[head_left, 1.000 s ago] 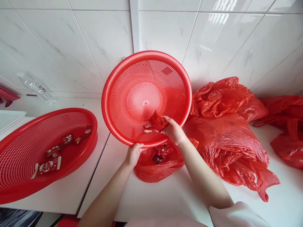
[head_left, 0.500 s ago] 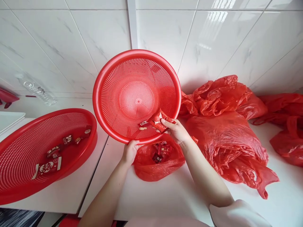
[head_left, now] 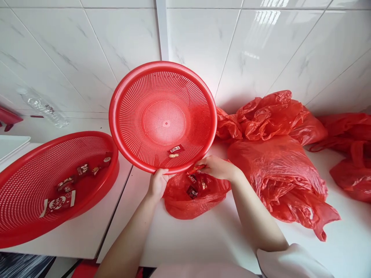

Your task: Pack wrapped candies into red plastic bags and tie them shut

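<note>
Tilted towards me, a round red plastic colander basket (head_left: 115,116) is held at its near rim by my left hand (head_left: 158,185), fingers closed over the edge. Low inside it lie a small wrapped packet (head_left: 175,149) and a peanut (head_left: 174,156). Below the rim, an open red plastic bag (head_left: 185,208) rests on the table with several wrapped sweets (head_left: 192,191) in it. My right hand (head_left: 216,168) is at the bag's mouth, fingers pinched together. A bit of red shows at the fingertips; whether it is packet or bag edge is unclear.
Another red colander (head_left: 95,204) stands at left, with several wrapped sweets (head_left: 83,169) inside. A clear plastic bottle (head_left: 46,110) lies by the tiled wall (head_left: 197,34). Crumpled red plastic bags (head_left: 275,166) cover the right side; a white tray (head_left: 11,148) is far left.
My right hand has moved from inside the basket down to the bag's mouth. The red packet it held above the basket no longer shows plainly. The basket has shifted slightly left.
</note>
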Demonstrator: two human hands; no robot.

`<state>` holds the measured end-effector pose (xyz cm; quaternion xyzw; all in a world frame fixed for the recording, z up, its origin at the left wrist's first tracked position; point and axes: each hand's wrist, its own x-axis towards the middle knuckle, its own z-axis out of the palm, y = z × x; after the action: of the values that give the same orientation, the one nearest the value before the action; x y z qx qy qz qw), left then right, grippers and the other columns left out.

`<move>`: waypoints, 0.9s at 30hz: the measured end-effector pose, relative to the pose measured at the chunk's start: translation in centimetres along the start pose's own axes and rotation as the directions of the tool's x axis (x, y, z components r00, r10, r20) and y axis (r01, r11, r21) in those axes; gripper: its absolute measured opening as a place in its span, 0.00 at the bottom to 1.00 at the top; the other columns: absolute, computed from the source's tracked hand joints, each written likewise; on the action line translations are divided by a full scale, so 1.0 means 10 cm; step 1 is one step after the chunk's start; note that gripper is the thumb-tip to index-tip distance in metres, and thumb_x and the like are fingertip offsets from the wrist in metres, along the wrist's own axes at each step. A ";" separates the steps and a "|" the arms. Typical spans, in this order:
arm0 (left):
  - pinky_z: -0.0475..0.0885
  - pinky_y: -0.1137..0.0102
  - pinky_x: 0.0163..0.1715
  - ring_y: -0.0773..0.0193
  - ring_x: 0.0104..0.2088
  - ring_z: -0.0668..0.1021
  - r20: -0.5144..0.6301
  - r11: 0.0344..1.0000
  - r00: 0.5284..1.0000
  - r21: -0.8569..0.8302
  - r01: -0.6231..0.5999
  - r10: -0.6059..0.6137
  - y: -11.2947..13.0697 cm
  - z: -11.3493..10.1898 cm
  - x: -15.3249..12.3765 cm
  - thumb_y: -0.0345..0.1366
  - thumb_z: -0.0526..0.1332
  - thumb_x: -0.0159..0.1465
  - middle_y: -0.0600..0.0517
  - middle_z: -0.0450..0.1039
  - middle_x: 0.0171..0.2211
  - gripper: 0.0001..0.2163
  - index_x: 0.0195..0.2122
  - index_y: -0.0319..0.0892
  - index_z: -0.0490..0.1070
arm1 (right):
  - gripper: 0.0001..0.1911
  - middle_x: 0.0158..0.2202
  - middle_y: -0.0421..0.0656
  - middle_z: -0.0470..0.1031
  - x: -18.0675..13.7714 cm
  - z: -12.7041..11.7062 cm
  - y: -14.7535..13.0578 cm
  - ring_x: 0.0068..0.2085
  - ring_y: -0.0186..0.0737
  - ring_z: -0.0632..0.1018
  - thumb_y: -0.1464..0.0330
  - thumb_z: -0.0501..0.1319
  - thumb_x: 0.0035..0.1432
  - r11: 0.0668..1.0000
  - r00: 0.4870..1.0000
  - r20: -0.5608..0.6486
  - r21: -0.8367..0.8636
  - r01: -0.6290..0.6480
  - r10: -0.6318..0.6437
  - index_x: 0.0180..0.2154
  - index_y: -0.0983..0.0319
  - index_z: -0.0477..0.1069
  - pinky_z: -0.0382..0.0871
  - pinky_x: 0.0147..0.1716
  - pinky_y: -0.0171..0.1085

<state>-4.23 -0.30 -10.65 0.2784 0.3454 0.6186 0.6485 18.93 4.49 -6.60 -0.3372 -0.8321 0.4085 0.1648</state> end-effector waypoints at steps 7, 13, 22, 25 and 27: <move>0.70 0.51 0.52 0.48 0.51 0.76 0.013 0.999 0.999 -0.002 -0.049 0.049 0.02 -0.02 0.02 0.28 0.58 0.54 0.46 0.79 0.42 0.13 0.40 0.39 0.76 | 0.14 0.42 0.43 0.80 -0.05 0.01 -0.14 0.41 0.45 0.79 0.66 0.65 0.54 0.996 0.999 0.036 -0.085 0.036 -0.033 0.44 0.58 0.77 0.70 0.43 0.40; 0.70 0.52 0.52 0.48 0.54 0.74 0.079 0.999 0.996 0.013 0.040 -0.041 -0.10 0.06 -0.08 0.28 0.58 0.55 0.46 0.77 0.46 0.15 0.44 0.39 0.75 | 0.15 0.50 0.47 0.74 0.16 0.18 -0.21 0.51 0.45 0.75 0.64 0.56 0.64 0.978 0.917 -0.365 -0.184 0.099 -0.161 0.51 0.59 0.71 0.68 0.51 0.46; 0.72 0.54 0.50 0.49 0.52 0.75 0.097 0.992 0.987 0.027 0.124 -0.126 -0.21 0.06 -0.11 0.27 0.59 0.54 0.46 0.77 0.46 0.15 0.43 0.39 0.76 | 0.10 0.41 0.47 0.77 0.29 0.31 -0.01 0.44 0.42 0.76 0.71 0.55 0.64 0.945 0.947 -0.264 -0.313 0.096 -0.184 0.40 0.61 0.75 0.70 0.45 0.43; 0.72 0.54 0.50 0.49 0.51 0.76 0.072 0.996 0.993 -0.001 0.090 -0.090 -0.14 0.03 -0.05 0.28 0.58 0.54 0.45 0.77 0.46 0.13 0.39 0.38 0.76 | 0.08 0.41 0.46 0.77 0.20 0.17 -0.12 0.44 0.40 0.76 0.69 0.58 0.63 0.963 0.914 -0.321 -0.181 0.199 -0.250 0.40 0.61 0.75 0.71 0.45 0.41; 0.72 0.53 0.50 0.49 0.50 0.77 0.054 0.998 0.997 -0.022 0.062 -0.061 -0.07 0.01 -0.02 0.28 0.57 0.54 0.44 0.78 0.43 0.11 0.36 0.36 0.76 | 0.08 0.39 0.44 0.78 0.12 0.09 -0.19 0.39 0.37 0.78 0.67 0.60 0.62 0.976 0.928 -0.302 -0.064 0.206 -0.216 0.42 0.61 0.75 0.72 0.42 0.38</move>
<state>-3.72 -0.53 -11.14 0.2764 0.3289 0.5948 0.6794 16.76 3.97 -5.69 -0.3076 -0.8339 0.3179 0.3300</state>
